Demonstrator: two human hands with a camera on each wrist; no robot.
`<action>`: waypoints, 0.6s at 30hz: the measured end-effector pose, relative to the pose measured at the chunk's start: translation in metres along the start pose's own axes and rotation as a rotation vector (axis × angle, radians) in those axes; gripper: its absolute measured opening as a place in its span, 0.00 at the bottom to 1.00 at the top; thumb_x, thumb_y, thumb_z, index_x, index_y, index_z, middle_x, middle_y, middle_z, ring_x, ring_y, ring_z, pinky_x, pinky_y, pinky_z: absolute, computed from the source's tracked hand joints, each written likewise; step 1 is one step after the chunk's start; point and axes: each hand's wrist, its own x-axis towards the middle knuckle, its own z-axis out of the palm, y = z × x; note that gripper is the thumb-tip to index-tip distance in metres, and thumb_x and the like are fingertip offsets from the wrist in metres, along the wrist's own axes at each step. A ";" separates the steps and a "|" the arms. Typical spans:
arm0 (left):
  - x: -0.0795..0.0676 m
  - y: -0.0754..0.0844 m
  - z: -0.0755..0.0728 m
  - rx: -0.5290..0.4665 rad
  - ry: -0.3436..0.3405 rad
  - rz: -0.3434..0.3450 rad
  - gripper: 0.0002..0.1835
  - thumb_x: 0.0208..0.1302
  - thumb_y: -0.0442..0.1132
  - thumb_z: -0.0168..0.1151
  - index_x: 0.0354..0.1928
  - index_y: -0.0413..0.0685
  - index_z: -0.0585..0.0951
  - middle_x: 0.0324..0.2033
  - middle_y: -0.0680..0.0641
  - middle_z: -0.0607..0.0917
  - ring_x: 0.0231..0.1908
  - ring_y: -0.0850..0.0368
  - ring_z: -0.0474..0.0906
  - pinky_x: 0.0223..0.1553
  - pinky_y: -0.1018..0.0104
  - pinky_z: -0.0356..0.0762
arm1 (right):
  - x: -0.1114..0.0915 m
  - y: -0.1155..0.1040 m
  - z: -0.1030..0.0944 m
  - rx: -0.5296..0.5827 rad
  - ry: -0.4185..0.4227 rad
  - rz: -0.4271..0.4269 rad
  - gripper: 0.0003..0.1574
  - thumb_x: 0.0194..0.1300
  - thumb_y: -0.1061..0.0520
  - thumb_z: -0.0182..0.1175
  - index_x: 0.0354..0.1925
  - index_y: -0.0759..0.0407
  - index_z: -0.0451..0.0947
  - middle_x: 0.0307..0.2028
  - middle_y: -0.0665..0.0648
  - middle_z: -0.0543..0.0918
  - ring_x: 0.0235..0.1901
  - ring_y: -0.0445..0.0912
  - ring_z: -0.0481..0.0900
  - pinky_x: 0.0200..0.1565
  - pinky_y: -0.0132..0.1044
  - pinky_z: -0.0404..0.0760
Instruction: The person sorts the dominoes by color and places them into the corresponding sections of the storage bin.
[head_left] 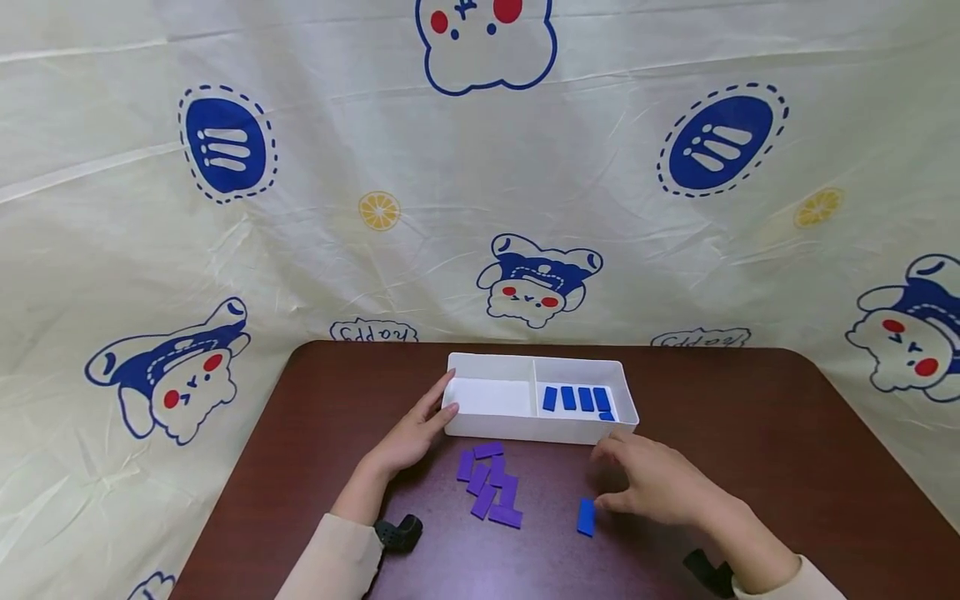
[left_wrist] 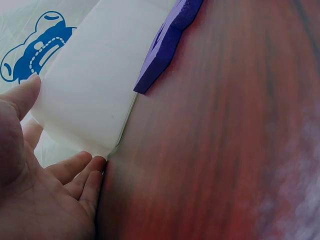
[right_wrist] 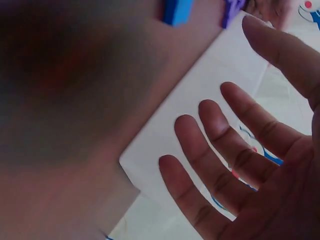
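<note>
A white two-compartment tray point(head_left: 487, 427) stands toward the far side of the table. Its right compartment holds several blue tiles point(head_left: 568, 398); the left one shows only its bare floor. My left hand point(head_left: 408, 435) rests against the tray's left end, its fingertips touching the wall, as the left wrist view also shows. Just in front of the tray, my right hand point(head_left: 660, 477) hovers with fingers spread and nothing in them. A single blue tile point(head_left: 586, 517) lies on the table by the right thumb; in the right wrist view this blue tile point(right_wrist: 176, 11) is apart from the fingers.
Several purple tiles point(head_left: 497, 479) lie loosely grouped on the brown table point(head_left: 300, 433), in front of the tray's left half. Dark bands point(head_left: 401, 532) are worn at both wrists. A pale printed cloth point(head_left: 315, 250) hangs behind the table's far edge.
</note>
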 end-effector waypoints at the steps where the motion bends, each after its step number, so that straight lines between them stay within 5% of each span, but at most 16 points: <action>1: 0.000 0.000 0.000 0.004 0.002 -0.002 0.35 0.81 0.52 0.52 0.82 0.74 0.51 0.83 0.48 0.51 0.82 0.44 0.46 0.79 0.42 0.50 | 0.000 -0.001 0.003 -0.001 -0.013 -0.003 0.28 0.50 0.39 0.81 0.46 0.45 0.82 0.43 0.43 0.81 0.40 0.40 0.78 0.41 0.42 0.80; 9: 0.001 -0.002 0.000 -0.003 -0.002 -0.001 0.35 0.81 0.52 0.52 0.82 0.75 0.51 0.83 0.48 0.51 0.82 0.45 0.46 0.79 0.42 0.49 | -0.007 -0.007 0.020 -0.006 -0.083 -0.007 0.37 0.43 0.29 0.80 0.44 0.46 0.79 0.38 0.42 0.76 0.35 0.36 0.73 0.34 0.37 0.75; 18: 0.002 -0.003 0.000 -0.029 -0.008 0.001 0.35 0.81 0.52 0.52 0.82 0.76 0.51 0.83 0.48 0.50 0.82 0.46 0.45 0.80 0.42 0.49 | -0.008 -0.011 0.028 -0.067 -0.067 0.002 0.38 0.41 0.29 0.81 0.42 0.47 0.78 0.37 0.43 0.74 0.34 0.36 0.70 0.32 0.35 0.73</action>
